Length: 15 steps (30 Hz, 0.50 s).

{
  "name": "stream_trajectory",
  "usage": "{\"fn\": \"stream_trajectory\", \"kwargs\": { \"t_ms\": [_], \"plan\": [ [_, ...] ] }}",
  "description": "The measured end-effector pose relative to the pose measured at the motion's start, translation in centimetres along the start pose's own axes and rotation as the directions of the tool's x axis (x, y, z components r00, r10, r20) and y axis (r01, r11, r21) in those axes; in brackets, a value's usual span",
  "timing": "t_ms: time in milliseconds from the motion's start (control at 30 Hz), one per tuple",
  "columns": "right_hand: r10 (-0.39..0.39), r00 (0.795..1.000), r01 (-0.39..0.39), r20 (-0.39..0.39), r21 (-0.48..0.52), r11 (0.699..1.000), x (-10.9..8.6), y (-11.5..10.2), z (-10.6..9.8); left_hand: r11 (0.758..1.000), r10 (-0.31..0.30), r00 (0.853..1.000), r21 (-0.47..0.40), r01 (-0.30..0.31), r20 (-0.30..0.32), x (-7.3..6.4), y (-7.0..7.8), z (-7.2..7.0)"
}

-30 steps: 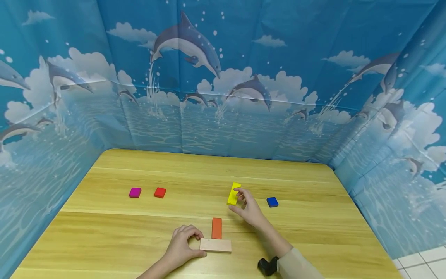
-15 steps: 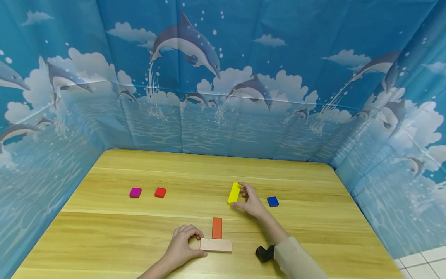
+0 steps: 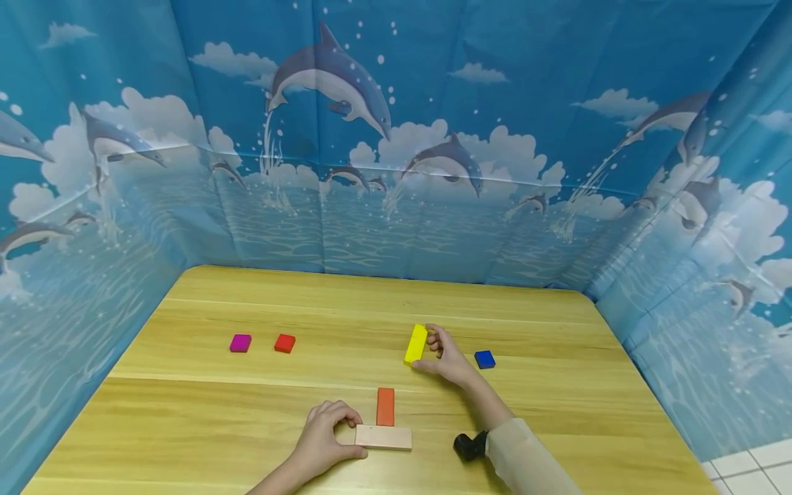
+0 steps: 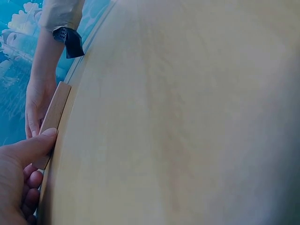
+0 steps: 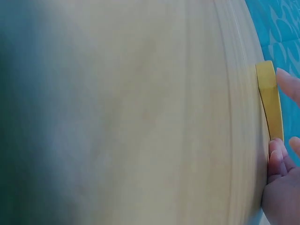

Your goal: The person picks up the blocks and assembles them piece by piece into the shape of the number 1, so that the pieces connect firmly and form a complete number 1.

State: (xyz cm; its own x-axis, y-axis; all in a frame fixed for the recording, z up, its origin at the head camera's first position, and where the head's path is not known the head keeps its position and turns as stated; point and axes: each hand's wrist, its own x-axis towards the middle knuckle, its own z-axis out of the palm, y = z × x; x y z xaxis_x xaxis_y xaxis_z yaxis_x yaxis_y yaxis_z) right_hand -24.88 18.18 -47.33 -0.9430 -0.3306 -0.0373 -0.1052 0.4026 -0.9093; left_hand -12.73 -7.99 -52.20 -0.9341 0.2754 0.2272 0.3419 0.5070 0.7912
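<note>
In the head view, my left hand [image 3: 323, 440] holds the left end of a plain wooden block [image 3: 390, 438] lying crosswise near the front. The left wrist view shows the thumb [image 4: 35, 145] against this block [image 4: 55, 108], fingers curled behind. An orange-red block [image 3: 386, 406] stands end-on to its far edge, forming a T. Farther back, my right hand [image 3: 450, 361] pinches a long yellow block [image 3: 416, 344] between thumb at the near end and a finger at the far end. The right wrist view has the yellow block [image 5: 268, 89] beside the fingers [image 5: 276, 157].
A blue square block [image 3: 485, 359] lies right of the right hand. A red one [image 3: 285, 343] and a magenta one [image 3: 240, 343] sit back left on the wooden table [image 3: 204, 426]. A dolphin-print curtain [image 3: 383, 227] surrounds the table. A black device [image 3: 469, 447] is at the right cuff.
The right hand's fingers have closed in on the yellow block's two ends, its index finger shifting to the far end. The left hand and the other blocks have stayed put.
</note>
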Motion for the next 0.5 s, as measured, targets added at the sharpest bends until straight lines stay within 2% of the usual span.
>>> {"fn": "stream_trajectory", "kwargs": {
  "t_ms": [233, 500],
  "plan": [
    [0.029, 0.999, -0.029, 0.025, -0.006, 1.000, 0.22, 0.11, -0.27, 1.000, 0.017, 1.000, 0.019, -0.017, -0.013, 0.02, 0.03, -0.01],
    [0.038, 0.999, -0.038, 0.024, -0.026, 0.999, 0.27, 0.02, -0.20, 1.000, 0.016, 1.000, 0.017, -0.016, 0.000, -0.06, 0.13, -0.09]
  ]
}}
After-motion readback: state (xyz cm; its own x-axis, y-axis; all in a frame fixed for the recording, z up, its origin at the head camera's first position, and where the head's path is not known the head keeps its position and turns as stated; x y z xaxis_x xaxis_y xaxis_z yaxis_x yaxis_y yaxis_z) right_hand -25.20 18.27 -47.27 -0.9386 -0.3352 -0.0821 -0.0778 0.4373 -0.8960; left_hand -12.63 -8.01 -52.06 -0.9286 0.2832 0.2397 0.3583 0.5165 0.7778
